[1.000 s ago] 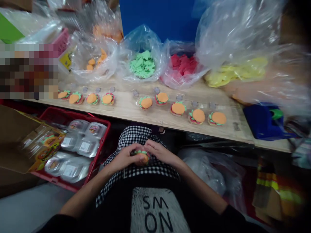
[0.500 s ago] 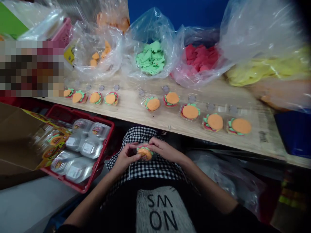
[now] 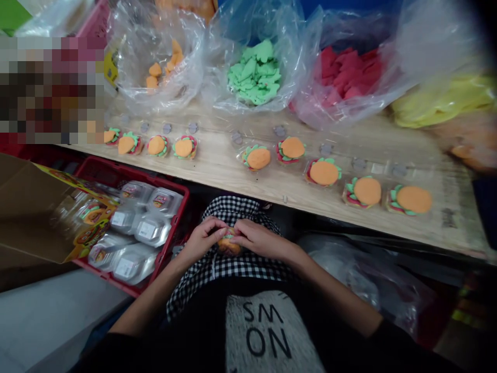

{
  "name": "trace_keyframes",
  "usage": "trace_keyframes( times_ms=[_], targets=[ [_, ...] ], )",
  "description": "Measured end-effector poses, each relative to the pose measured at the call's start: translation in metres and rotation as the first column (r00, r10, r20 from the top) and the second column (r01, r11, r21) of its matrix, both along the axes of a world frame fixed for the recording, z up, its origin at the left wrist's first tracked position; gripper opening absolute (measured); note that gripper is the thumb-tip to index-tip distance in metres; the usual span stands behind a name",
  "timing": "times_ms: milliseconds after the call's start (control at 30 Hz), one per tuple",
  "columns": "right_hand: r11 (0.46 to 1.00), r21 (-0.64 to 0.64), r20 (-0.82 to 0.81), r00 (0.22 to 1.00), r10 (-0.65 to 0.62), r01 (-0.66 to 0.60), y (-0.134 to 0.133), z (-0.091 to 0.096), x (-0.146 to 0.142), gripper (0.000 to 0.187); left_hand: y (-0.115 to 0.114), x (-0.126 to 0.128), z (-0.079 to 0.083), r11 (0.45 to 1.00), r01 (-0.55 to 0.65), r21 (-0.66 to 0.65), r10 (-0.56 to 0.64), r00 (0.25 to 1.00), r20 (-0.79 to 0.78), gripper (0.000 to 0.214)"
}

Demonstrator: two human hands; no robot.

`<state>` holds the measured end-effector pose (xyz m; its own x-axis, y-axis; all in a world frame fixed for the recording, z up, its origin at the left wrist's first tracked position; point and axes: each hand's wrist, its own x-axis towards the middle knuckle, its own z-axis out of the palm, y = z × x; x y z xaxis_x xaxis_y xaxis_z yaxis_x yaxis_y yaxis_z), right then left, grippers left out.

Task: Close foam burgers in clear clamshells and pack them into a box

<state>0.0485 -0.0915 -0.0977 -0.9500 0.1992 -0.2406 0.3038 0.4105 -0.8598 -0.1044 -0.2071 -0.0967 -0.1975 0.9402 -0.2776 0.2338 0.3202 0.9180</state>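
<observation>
Over my lap, a small toy burger in a clear plastic box (image 3: 229, 244) sits between my two hands. My left hand (image 3: 205, 235) grips its left side, with thumb and fingers at the box's upper edge. My right hand (image 3: 254, 238) holds the right side, its thumb and fingertips pressed near the top. The burger has an orange bun with green showing above it; part of the box is hidden by my fingers. On the wooden table (image 3: 217, 178) ahead, several more toy burgers (image 3: 323, 172) lie in clear boxes with their lids folded back.
Behind the burgers stand clear bags of orange pieces (image 3: 154, 77), green pieces (image 3: 256, 75), red pieces (image 3: 349, 72) and yellow pieces (image 3: 446, 101). At my left a red crate (image 3: 185, 199) holds several closed clear boxes (image 3: 153, 228), beside an open cardboard box (image 3: 23, 212).
My fingers have closed in over the top of the box, the thumbs shifting toward its upper edge. The view has moved slightly, so the table appears higher and further right.
</observation>
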Motion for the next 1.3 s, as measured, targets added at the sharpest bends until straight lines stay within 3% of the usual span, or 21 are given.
trace_keyframes(
  times_ms=[367,533,700,867,1000,1167,1300],
  targets=[
    [0.993,-0.009,-0.062,0.991,0.116,-0.117,-0.009,-0.019,-0.005,0.023,-0.011,0.012,-0.013,0.981,-0.131,-0.146,0.150,0.980,0.130,0.017],
    [0.988,-0.030,-0.094,0.985,0.148,-0.151,-0.011,-0.027,-0.007,0.024,-0.021,0.015,-0.020,0.952,-0.202,-0.230,0.261,0.928,0.266,0.018],
    [0.999,-0.016,-0.043,0.998,0.043,-0.044,-0.011,-0.027,-0.006,0.021,-0.030,0.010,-0.023,0.921,-0.328,-0.211,0.369,0.909,0.195,0.018],
    [0.996,-0.086,-0.026,0.999,-0.025,0.022,-0.017,-0.029,-0.002,0.023,-0.033,0.008,-0.018,0.952,-0.260,-0.161,0.271,0.961,0.055,0.018],
    [0.994,-0.107,-0.042,0.999,0.013,-0.018,-0.018,-0.030,-0.002,0.025,-0.031,0.008,-0.015,0.970,-0.204,-0.132,0.205,0.979,-0.012,0.019],
    [0.993,-0.118,-0.053,0.999,0.008,-0.014,-0.012,-0.033,-0.005,0.027,-0.027,0.006,-0.021,0.965,-0.235,-0.118,0.237,0.972,0.000,0.020],
    [0.994,-0.112,0.026,1.000,-0.007,0.010,-0.019,-0.036,0.007,0.028,-0.031,0.022,-0.018,0.962,-0.264,-0.078,0.257,0.963,-0.083,0.021]
  ],
)
